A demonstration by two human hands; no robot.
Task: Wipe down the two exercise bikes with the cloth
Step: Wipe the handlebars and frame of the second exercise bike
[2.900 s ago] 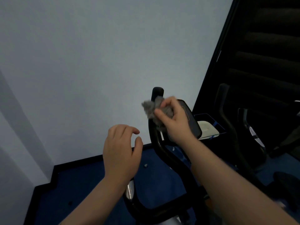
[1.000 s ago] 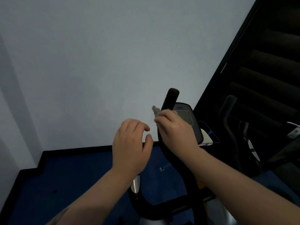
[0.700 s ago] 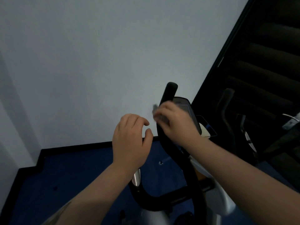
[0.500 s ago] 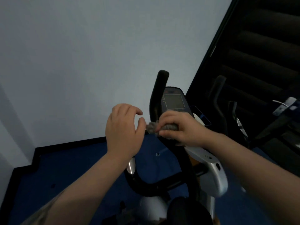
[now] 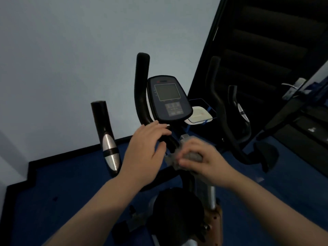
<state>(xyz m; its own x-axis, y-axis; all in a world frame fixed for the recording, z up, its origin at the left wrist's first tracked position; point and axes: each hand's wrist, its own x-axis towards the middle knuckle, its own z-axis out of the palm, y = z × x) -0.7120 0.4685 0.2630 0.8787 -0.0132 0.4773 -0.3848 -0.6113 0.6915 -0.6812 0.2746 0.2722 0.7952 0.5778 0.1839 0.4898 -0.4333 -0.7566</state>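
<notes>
A black exercise bike stands right below me, with its console [image 5: 168, 98] facing up and its upright handlebar [image 5: 141, 87] to the left of the screen. My right hand [image 5: 204, 162] grips a grey cloth [image 5: 173, 159] and presses it on the bike's stem just under the console; the hand is blurred. My left hand [image 5: 143, 155] hovers with fingers spread by the handlebar's lower bend, holding nothing. The dark saddle [image 5: 177, 208] is under my arms. A second bike's black handlebar [image 5: 220, 107] shows to the right.
A silver-banded grip [image 5: 106, 135] stands at the left. A pale wall [image 5: 71, 50] is close ahead, blue floor [image 5: 53, 201] below. A blue basket with a white object [image 5: 200, 114] sits behind the console. Dark stairs [image 5: 275, 50] and a door handle [image 5: 292, 86] are on the right.
My right hand has carried the cloth down from the upright handlebar to the stem below the console. My view has tilted down, so the saddle and the left grip now show.
</notes>
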